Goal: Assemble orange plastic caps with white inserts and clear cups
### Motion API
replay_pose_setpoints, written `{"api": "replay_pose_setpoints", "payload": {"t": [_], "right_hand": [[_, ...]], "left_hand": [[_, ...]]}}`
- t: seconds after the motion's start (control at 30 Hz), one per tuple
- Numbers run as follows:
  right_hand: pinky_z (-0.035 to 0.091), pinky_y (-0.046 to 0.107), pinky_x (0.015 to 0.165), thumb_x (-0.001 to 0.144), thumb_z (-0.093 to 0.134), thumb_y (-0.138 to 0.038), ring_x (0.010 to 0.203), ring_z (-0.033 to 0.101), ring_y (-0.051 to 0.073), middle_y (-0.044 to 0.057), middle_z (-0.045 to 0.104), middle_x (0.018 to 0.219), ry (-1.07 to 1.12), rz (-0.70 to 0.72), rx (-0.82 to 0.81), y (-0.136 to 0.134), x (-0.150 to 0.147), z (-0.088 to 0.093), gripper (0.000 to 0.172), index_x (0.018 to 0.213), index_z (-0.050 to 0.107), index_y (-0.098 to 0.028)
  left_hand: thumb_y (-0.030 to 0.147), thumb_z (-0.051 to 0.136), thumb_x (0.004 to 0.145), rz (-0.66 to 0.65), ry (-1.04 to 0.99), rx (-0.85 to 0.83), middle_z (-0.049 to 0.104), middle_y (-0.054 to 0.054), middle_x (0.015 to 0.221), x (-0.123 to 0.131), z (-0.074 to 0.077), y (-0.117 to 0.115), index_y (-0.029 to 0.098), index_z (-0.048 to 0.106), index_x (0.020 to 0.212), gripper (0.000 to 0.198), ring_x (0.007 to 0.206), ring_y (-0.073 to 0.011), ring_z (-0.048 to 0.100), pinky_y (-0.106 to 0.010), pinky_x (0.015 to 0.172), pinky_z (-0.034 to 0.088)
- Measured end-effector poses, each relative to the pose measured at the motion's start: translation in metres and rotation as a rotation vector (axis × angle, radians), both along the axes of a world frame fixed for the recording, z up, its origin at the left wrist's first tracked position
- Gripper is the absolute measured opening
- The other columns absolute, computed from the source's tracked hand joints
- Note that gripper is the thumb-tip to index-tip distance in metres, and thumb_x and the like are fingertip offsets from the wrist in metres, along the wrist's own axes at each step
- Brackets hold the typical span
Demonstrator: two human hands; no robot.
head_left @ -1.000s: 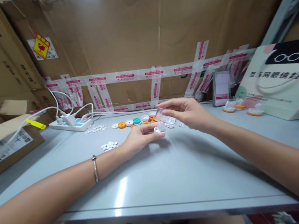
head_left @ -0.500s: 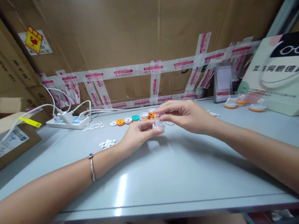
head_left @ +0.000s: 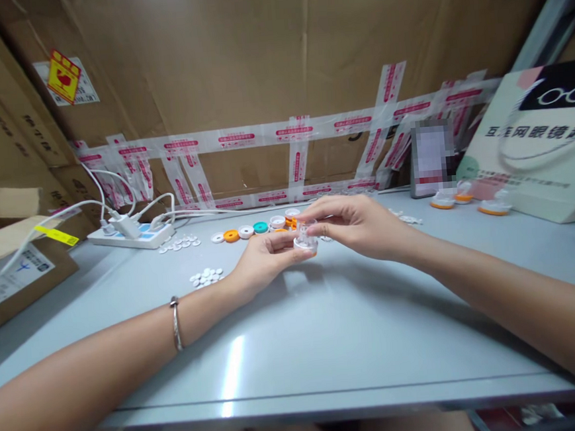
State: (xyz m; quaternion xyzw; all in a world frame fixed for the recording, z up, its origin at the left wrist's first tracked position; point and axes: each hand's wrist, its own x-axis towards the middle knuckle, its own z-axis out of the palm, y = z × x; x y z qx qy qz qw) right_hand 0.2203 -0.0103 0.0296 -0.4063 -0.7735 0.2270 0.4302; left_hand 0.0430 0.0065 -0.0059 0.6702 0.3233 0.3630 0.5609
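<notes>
Over the middle of the table, both hands meet at a small round container with a clear cup-like top, a white ring and an orange base (head_left: 306, 245). My left hand (head_left: 266, 260) grips it low down from the left, thumb in front and fingers behind. From the right, my right hand (head_left: 355, 223) pinches the clear upper part between thumb and fingers. The container looks roughly upright, held just above the table. Behind it lies a row of white, orange and green round caps (head_left: 260, 227), partly hidden by the hands.
Small white discs (head_left: 207, 277) and clear pieces (head_left: 179, 242) lie left of the hands. A power strip (head_left: 132, 235) with cables is at the back left, near a cardboard box (head_left: 18, 276). Similar orange-based containers (head_left: 494, 206) stand right, by a phone (head_left: 432, 157) and paper bag (head_left: 542, 155).
The hands stay almost in place around the container. Its white ring shows a little more plainly now, and the right fingers have shifted very slightly.
</notes>
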Motion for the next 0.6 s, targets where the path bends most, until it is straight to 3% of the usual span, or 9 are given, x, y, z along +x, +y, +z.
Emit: {"api": "replay_pose_setpoints", "payload": {"t": [0.27, 0.47, 0.6], "right_hand": [[0.051, 0.033, 0.079, 0.07, 0.064, -0.032, 0.087, 0.063, 0.019, 0.003, 0.069, 0.093, 0.01, -0.011, -0.021, 0.0002, -0.0003, -0.0015, 0.016, 0.082, 0.071, -0.023], [0.051, 0.035, 0.068, 0.062, 0.072, -0.042, 0.075, 0.063, 0.019, 0.005, 0.068, 0.082, 0.081, -0.047, -0.131, 0.0023, -0.002, -0.0075, 0.029, 0.073, 0.059, -0.018], [0.049, 0.036, 0.078, 0.07, 0.066, -0.042, 0.09, 0.063, 0.02, 0.006, 0.068, 0.098, 0.228, 0.115, -0.258, 0.0029, -0.0011, -0.0102, 0.026, 0.08, 0.058, -0.019]], "left_hand": [[0.025, 0.071, 0.068, 0.011, -0.005, 0.003, 0.07, -0.007, 0.095, 0.001, 0.0017, -0.0006, 0.014, 0.069, 0.094, 0.029, 0.092, -0.0201, 0.062, -0.033, 0.087, 0.046], [0.025, 0.071, 0.068, -0.002, 0.015, -0.008, 0.071, -0.007, 0.09, 0.0018, 0.0019, -0.0023, 0.013, 0.069, 0.094, 0.028, 0.086, -0.0186, 0.063, -0.033, 0.085, 0.047], [0.03, 0.071, 0.068, -0.04, -0.017, -0.039, 0.07, -0.006, 0.085, 0.0012, 0.0021, -0.0015, 0.012, 0.07, 0.088, 0.027, 0.082, -0.0169, 0.063, -0.032, 0.082, 0.048]]}}
